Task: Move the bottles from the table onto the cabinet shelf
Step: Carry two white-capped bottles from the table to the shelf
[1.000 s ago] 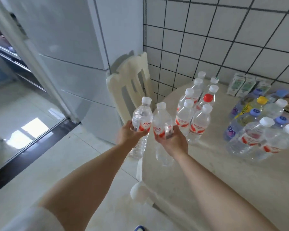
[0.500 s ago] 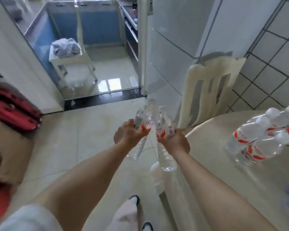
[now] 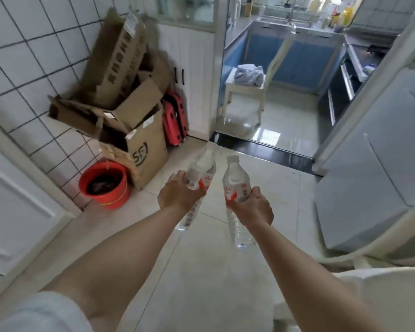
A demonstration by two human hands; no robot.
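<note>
Bottles, two clear ones with red-and-white labels, both in the air over the tiled floor [image 3: 225, 271]: my left hand [image 3: 177, 196] grips the left bottle [image 3: 198, 173] around its label, cap end tilted away and blurred, and my right hand [image 3: 254, 207] grips the right bottle [image 3: 236, 185] around its middle, white cap up, roughly upright. Bottles sit near each other, not touching. Ahead left against the tiled wall: stacked cardboard boxes [image 3: 139, 130], a red bucket [image 3: 104, 185] just beside them, a red suitcase [image 3: 174, 121] behind; a white chair [image 3: 247, 89] stands past the doorway.
</note>
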